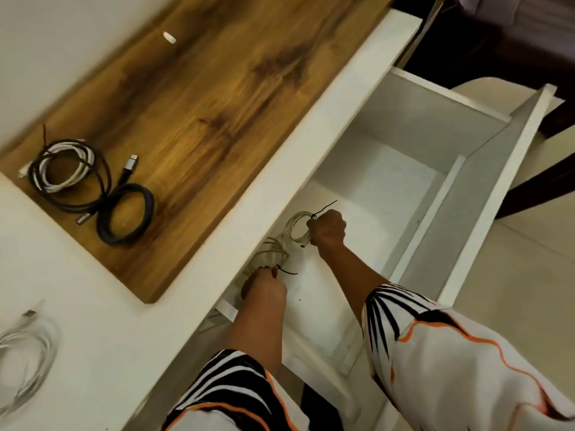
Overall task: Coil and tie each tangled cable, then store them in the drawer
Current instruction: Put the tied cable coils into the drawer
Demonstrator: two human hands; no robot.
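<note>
Both hands reached into the open white drawer [485,169]. The right hand [328,227] was curled around a coiled pale translucent cable [297,227] bound with a thin black tie [325,207], holding it low inside the drawer. The left hand [264,289] gripped a second coiled pale cable [270,253], also fastened with a black tie [287,271], near the drawer's front-left corner, just beside the first coil. On the wood-grain panel [202,98] of the white counter [102,331] lay a coiled white cable [67,169] ringed by a black cable [102,188], next to a coiled dark braided cable [126,214]. Another pale coil [26,353] rested on the counter's left edge.
</note>
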